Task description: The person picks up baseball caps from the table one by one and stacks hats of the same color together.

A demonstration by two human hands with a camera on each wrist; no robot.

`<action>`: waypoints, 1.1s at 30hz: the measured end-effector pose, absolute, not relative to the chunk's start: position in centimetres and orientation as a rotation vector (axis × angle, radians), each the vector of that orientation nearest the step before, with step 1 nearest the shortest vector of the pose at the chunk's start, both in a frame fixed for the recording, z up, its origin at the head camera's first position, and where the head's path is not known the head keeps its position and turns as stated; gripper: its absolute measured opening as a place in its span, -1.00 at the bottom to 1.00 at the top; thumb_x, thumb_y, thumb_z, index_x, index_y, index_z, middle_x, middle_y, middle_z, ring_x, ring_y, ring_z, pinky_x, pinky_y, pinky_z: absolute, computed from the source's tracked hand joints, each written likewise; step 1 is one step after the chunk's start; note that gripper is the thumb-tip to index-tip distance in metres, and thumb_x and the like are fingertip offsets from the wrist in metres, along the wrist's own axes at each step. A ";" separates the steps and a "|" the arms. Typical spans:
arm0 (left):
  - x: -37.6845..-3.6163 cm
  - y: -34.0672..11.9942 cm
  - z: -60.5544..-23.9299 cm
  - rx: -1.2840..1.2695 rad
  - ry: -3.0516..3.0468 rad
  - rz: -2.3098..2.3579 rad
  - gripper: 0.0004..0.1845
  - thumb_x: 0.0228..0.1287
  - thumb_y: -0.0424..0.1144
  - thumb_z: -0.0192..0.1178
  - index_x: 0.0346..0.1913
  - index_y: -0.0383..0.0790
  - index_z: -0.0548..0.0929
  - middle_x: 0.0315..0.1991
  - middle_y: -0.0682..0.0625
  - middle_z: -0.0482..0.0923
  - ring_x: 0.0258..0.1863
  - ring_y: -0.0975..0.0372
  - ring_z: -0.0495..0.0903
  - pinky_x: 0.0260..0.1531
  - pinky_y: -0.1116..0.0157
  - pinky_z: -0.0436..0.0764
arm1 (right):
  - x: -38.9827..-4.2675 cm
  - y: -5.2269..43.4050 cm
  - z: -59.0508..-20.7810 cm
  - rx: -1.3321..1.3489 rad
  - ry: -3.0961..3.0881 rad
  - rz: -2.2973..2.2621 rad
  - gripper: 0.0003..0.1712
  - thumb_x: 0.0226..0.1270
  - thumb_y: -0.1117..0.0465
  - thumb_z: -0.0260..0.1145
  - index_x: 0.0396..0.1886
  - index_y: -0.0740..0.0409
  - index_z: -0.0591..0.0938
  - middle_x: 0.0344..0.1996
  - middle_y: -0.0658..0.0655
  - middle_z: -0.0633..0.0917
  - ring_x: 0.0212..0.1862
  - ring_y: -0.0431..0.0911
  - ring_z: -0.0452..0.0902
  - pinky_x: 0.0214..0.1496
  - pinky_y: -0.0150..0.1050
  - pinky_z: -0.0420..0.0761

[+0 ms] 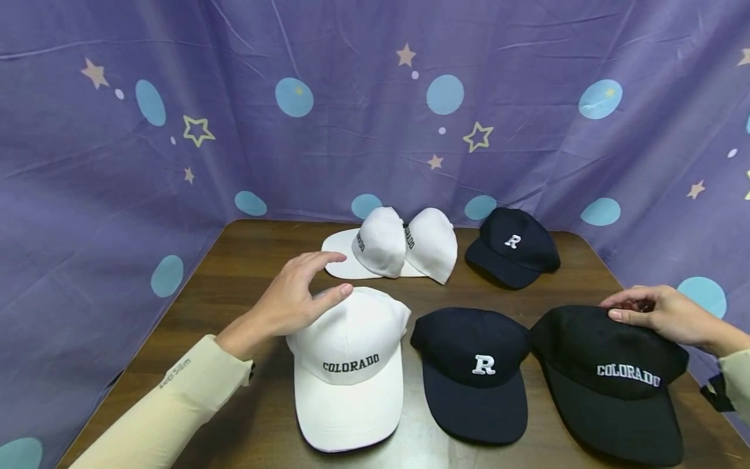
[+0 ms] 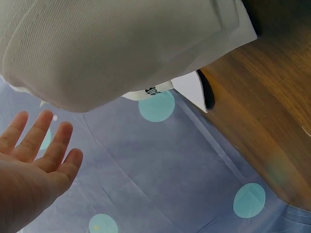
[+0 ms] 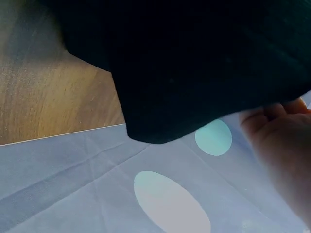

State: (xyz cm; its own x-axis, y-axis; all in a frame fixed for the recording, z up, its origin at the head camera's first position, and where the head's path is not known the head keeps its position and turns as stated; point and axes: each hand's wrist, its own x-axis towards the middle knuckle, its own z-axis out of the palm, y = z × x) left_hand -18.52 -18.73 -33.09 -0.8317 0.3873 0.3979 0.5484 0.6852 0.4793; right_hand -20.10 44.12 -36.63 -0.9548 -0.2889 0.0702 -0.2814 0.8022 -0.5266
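On the front left of the table lies a white cap (image 1: 351, 339) with COLORADO in dark letters, brim toward me. My left hand (image 1: 305, 286) hovers at its crown, fingers extended and thumb apart, holding nothing. In the left wrist view the left hand (image 2: 41, 162) is beside the large pale crown (image 2: 112, 53), fingers spread. At the front right, my right hand (image 1: 665, 312) pinches the top of a black COLORADO cap (image 1: 615, 365), thumb on the near side. The right wrist view shows the right hand (image 3: 282, 145) at the edge of the dark cap (image 3: 184, 73), fingertips partly hidden.
Between the two front caps lies a navy cap (image 1: 474, 374) with a white R. Farther back, two white caps (image 1: 381, 241) are nested sideways, and another navy R cap (image 1: 515, 244) sits to their right. A purple star-patterned cloth (image 1: 363, 143) hangs behind the wooden table (image 1: 263, 247).
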 end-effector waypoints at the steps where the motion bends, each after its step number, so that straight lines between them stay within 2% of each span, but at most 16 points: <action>1: -18.5 -18.7 -33.1 -0.746 -2.635 -0.875 -0.39 0.36 0.13 0.26 0.35 -0.11 0.55 0.33 -0.05 0.53 0.40 -0.02 0.38 0.39 -0.11 0.28 | -20.1 44.1 -36.6 -0.481 2.971 -0.869 -0.79 0.41 0.21 0.41 -0.02 0.13 0.77 -0.32 -0.06 0.73 -0.33 -0.22 0.57 -0.37 -0.32 0.56; 9: -18.4 -18.8 -33.2 -0.735 -2.642 -0.882 -0.39 0.36 0.14 0.26 0.36 -0.11 0.54 0.33 -0.05 0.53 0.41 -0.03 0.37 0.40 -0.13 0.27 | -20.3 43.7 -35.8 -0.521 2.940 -0.910 -0.77 0.45 0.27 0.36 0.04 0.17 0.74 -0.21 -0.12 0.76 -0.28 -0.24 0.63 -0.33 -0.33 0.60; 18: -18.3 -19.0 -33.5 -0.734 -2.649 -0.883 -0.38 0.36 0.12 0.25 0.36 -0.14 0.54 0.34 -0.07 0.52 0.41 -0.04 0.38 0.40 -0.14 0.26 | -20.5 42.3 -34.4 -0.429 2.933 -0.859 -0.70 0.55 0.13 0.28 0.11 0.19 0.70 -0.18 0.01 0.76 -0.24 -0.26 0.64 -0.28 -0.31 0.63; 22: -18.2 -19.0 -33.5 -0.733 -2.648 -0.881 -0.39 0.36 0.12 0.26 0.36 -0.12 0.54 0.34 -0.06 0.52 0.41 -0.04 0.38 0.40 -0.14 0.27 | -20.5 41.3 -33.9 -0.417 2.967 -0.848 -0.70 0.55 0.09 0.29 0.09 0.15 0.72 -0.19 -0.03 0.76 -0.24 -0.22 0.64 -0.29 -0.32 0.61; 27: -18.1 -19.1 -33.5 -0.729 -2.642 -0.884 -0.40 0.37 0.11 0.26 0.35 -0.12 0.55 0.34 -0.06 0.52 0.41 -0.04 0.38 0.39 -0.13 0.28 | -20.7 39.8 -33.2 -0.361 2.998 -0.836 -0.65 0.53 -0.01 0.29 0.06 0.13 0.72 -0.22 0.04 0.74 -0.29 -0.16 0.63 -0.35 -0.27 0.61; 33: -17.7 -19.3 -33.6 -0.703 -2.640 -0.889 -0.41 0.37 0.10 0.27 0.34 -0.11 0.55 0.34 -0.08 0.52 0.41 -0.05 0.37 0.39 -0.13 0.28 | -21.2 38.0 -32.4 -0.377 3.065 -0.834 -0.65 0.53 -0.04 0.29 0.03 0.10 0.74 -0.20 0.08 0.72 -0.30 -0.22 0.55 -0.36 -0.31 0.57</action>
